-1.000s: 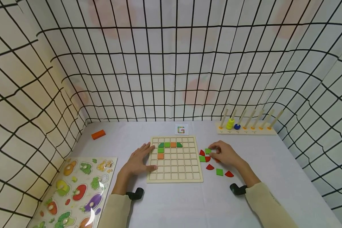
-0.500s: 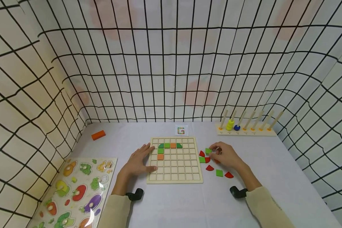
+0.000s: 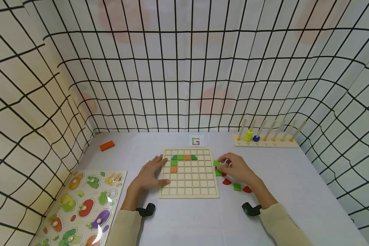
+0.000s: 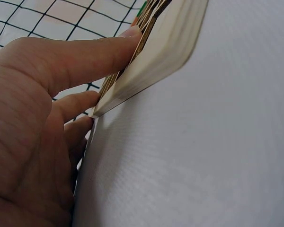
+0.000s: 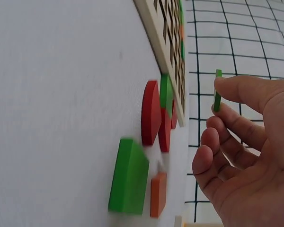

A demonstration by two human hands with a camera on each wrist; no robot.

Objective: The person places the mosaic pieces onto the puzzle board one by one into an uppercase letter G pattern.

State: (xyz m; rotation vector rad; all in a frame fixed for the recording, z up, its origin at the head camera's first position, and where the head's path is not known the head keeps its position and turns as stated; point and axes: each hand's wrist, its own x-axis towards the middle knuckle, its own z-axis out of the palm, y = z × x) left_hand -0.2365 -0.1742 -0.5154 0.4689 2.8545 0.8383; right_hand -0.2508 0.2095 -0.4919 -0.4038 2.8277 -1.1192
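Note:
My left hand (image 3: 147,175) rests with spread, fairly straight fingers on the left edge of a pale wooden grid board (image 3: 192,186); in the left wrist view its thumb lies on the board's rim (image 4: 165,52). On the board, green and orange tiles form a row and a short column at the upper left. Just off the board's right edge, my right hand (image 3: 237,169) pinches a green square tile (image 5: 217,100) between thumb and index finger, raised above the table. Under and near it lie red quarter-circle tiles (image 5: 150,113), green squares (image 5: 128,177) and an orange tile (image 5: 158,194).
A small pattern card (image 3: 196,141) lies behind the board. Back right stands a peg rack (image 3: 265,144) with yellow and blue beads. A vegetable puzzle board (image 3: 80,223) lies at front left, an orange-red block (image 3: 107,146) at back left. Black netting (image 3: 189,80) surrounds the table.
My right hand has moved left toward the board with the pinched green square tile, off the spot among the loose tiles. The left hand stays in place.

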